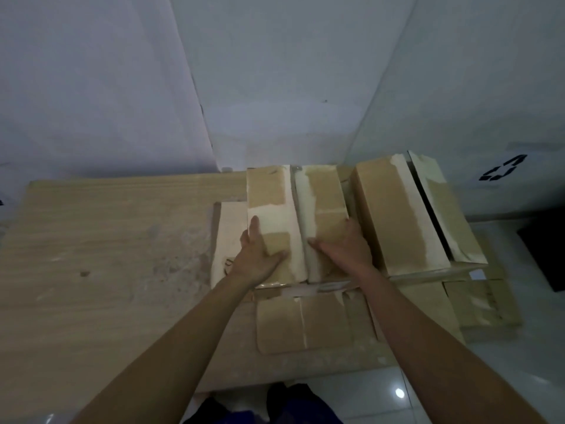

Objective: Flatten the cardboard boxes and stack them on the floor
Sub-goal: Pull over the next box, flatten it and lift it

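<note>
We have both hands on the still-standing cardboard box [293, 221] in the middle of the scene, which sits on a layer of flattened cardboard [308, 325] on the wooden tabletop [107, 240]. Our left hand [260, 255] lies on the left top flap, fingers straight along its outer edge and thumb spread across the taped surface; it presses and does not clutch. Our right hand [342, 249] lies on the right top flap with its fingers bent over the right edge, thumb pointing toward the centre seam.

A second box [406, 215] stands just to the right, its flaps parted.

We judge the flattening step is in hand: neither box is collapsed. Next we need to part these flaps at the seam, then push the walls down.
</note>
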Available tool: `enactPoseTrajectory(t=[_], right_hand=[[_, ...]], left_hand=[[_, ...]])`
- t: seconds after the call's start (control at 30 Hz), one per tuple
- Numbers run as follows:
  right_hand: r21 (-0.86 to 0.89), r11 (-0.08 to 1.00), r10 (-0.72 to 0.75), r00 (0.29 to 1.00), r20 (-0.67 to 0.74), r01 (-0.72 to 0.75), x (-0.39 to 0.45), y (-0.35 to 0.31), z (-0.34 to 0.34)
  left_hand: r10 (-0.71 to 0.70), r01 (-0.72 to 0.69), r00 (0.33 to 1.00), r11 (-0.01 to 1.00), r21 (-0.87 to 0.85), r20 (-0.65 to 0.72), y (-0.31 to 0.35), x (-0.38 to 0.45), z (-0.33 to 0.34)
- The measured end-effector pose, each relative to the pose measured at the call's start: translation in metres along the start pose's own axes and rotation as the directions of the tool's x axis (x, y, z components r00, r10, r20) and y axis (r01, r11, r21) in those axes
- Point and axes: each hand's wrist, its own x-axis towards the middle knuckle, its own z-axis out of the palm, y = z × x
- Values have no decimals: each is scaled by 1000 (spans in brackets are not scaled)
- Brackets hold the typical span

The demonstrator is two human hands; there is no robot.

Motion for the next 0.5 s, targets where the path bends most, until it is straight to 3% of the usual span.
enactPoseTrajectory(t=[0.23, 0.5], right_hand=[[73, 991, -119, 992, 49, 115, -16, -3, 17], [-35, 987, -147, 977, 154, 155, -49, -48, 96]], left_hand=[[-14, 13, 986, 1000, -8, -168, -22, -1, -18], [-65, 56, 945, 998, -37, -322, -86, -30, -95]])
